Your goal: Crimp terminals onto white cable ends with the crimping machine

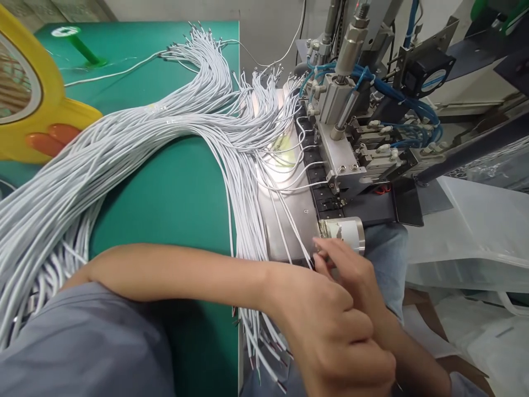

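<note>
A thick bunch of white cables sweeps across the green table and over a metal plate, their stripped ends hanging off the front edge. My left hand reaches across from the left with its fingers curled into a fist, back toward the camera; whatever lies inside it is hidden. Just behind it, my right hand has thumb and index finger bent into a pinch at the dark end of a white cable. The exact contact at the fingertips is too small to make out.
Right of the plate stands a pneumatic machine with blue hoses; several cable ends sit in its black slotted rail. A metal cylinder with a torn label is beside my right hand. At left are a yellow fan-like object and a green spool.
</note>
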Tool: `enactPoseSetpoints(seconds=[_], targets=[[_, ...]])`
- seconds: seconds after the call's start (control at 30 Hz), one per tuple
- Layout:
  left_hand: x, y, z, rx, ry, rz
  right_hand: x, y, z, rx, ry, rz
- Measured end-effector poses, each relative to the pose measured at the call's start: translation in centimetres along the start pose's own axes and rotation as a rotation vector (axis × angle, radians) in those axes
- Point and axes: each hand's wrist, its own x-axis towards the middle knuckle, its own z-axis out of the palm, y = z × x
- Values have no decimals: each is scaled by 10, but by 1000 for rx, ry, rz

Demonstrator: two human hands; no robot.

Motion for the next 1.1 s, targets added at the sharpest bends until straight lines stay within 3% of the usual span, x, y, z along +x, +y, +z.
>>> enactPoseSetpoints(seconds=[0.13,0.2,0.4,0.6,0.77,0.9,1.03,1.1], targets=[[-1,4,14,207,380,103,30,-14,14,-323,-196,8],[-1,4,17,271,449,89,42,-20,19,-413,-283,7],[-1,2,18,322,485,74,57,-23,24,-433,-267,58],[-7,3,16,303,453,103,57,-18,11,-350,-248,20],[-13,6,19,150,244,41,48,-14,11,-285,-425,-53],[-11,2,22,156,414,115,46,-18,15,-472,-346,-9],[-6,-2,19,113,384,124,47,-27,11,-624,-369,-2],[-2,-2,15,145,429,125,50,-31,8,-681,-415,33]])
